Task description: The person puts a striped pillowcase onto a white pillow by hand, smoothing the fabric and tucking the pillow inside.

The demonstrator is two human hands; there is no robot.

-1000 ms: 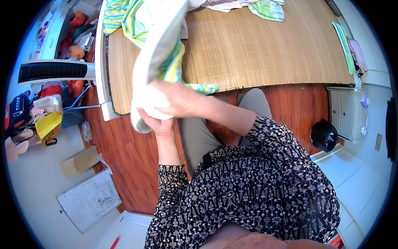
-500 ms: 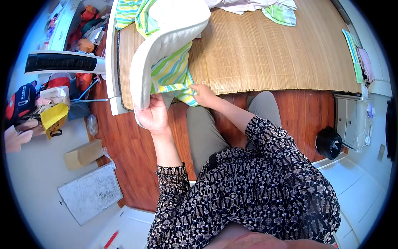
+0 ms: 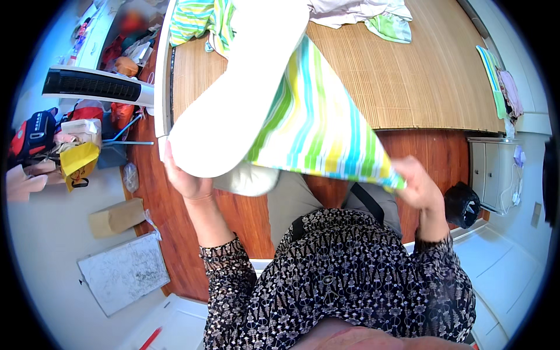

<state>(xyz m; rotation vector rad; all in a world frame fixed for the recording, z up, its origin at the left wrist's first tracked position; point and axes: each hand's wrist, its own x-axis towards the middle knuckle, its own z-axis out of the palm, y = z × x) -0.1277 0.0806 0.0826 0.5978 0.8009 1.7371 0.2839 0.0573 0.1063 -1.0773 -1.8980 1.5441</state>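
A long white pillow (image 3: pixel 221 122) with a rounded near end stands out over the bed's near edge. My left hand (image 3: pixel 189 179) supports that end from its left side, some fingers hidden behind it. A pillowcase (image 3: pixel 321 125) with green, yellow, blue and white stripes stretches from the pillow toward the right. My right hand (image 3: pixel 419 185) grips its near right corner, fingers closed on the cloth. Below the pillow, between my hands, hangs a paler off-white flap (image 3: pixel 248 178); I cannot tell which piece it belongs to.
A woven mat (image 3: pixel 402 76) covers the bed. Striped cloth (image 3: pixel 192 23) and pale pink cloth (image 3: pixel 350 11) lie at its far side. A tower fan (image 3: pixel 96 84) juts in at the left, above bags. A black bin bag (image 3: pixel 462 204) sits by the right cabinet (image 3: pixel 493 169).
My right hand has moved right and nearer, pulling the pillowcase corner out into a wide triangle. My left hand has shifted left, and the pillow's near end has swung left and nearer.
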